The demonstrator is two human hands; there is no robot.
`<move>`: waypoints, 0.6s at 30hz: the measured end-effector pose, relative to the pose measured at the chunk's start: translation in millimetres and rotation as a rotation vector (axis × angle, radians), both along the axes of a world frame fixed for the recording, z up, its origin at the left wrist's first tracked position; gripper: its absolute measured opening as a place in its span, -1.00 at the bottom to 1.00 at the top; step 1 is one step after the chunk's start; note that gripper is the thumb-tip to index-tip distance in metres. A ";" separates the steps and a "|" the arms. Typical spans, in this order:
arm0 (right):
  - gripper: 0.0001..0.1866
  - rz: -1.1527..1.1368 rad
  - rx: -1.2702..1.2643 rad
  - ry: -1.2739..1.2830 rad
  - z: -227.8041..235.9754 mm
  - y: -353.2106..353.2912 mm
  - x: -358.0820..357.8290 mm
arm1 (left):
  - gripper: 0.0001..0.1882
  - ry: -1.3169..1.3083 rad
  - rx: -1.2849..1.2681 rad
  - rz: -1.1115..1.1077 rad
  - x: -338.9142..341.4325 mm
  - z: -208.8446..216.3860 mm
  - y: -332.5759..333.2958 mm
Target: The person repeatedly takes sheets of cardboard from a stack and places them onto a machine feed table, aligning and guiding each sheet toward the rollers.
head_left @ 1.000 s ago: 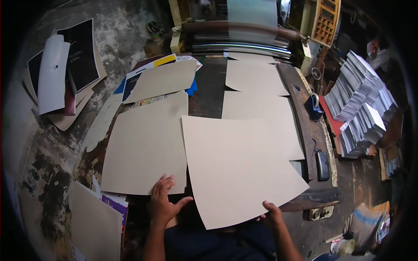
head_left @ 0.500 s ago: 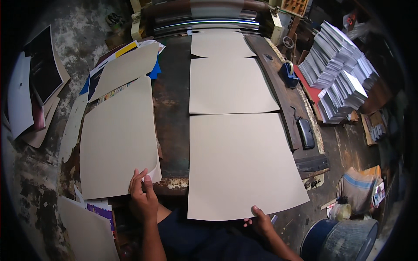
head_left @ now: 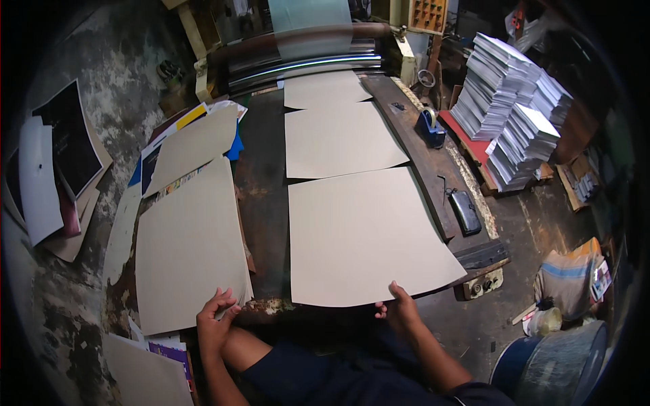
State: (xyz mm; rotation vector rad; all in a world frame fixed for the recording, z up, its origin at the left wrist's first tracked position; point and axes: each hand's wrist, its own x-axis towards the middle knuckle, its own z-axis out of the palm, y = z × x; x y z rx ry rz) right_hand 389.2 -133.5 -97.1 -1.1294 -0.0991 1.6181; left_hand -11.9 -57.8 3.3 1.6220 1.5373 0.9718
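A large beige cardboard sheet [head_left: 365,237] lies on the dark machine table, its near edge by the table's front. My right hand [head_left: 401,308] grips that edge, thumb on top and fingers underneath. Beyond it are a second cardboard sheet [head_left: 342,140] and a third [head_left: 325,90], overlapping in a row up to the shiny metal rollers [head_left: 311,64]. On the left lies a stack of similar cardboard [head_left: 189,250]. My left hand [head_left: 218,318] is at its near right corner, fingers curved and apart, with nothing visibly held.
A dark guide bar [head_left: 413,162] runs along the row's right side. Past it are a blue tape dispenser [head_left: 431,127] and a black case [head_left: 465,212]. Paper stacks [head_left: 494,88] stand at far right, a blue drum [head_left: 548,365] at near right. More cardboard [head_left: 145,369] leans at near left.
The near sheet has slid forward toward the rollers, my right hand moving along with it. At the left stack, the raised corner has dropped beside my left hand. The view has tilted.
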 end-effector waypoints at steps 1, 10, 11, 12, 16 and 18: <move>-0.50 -0.008 -0.008 0.019 -2.2 6.5 0.3 | -0.70 0.008 0.003 -0.002 -0.6 0.6 1.2; -0.53 -0.102 0.168 -0.020 -14.6 63.2 1.5 | -0.59 0.031 0.063 0.143 3.5 -1.0 12.0; -0.56 -0.135 0.189 -0.021 -17.7 64.1 2.4 | -0.61 -0.042 0.024 0.180 9.6 -0.3 13.4; -0.58 -0.134 0.173 -0.016 -20.6 64.9 2.0 | -0.61 -0.165 0.082 0.245 18.0 -7.3 15.5; -0.51 -0.185 0.194 -0.042 -24.2 62.6 7.6 | -0.66 -0.012 0.189 0.415 34.4 -18.8 13.3; -0.49 -0.212 0.178 -0.102 -20.9 57.2 6.3 | -0.66 -0.267 0.233 0.551 26.8 -32.8 18.8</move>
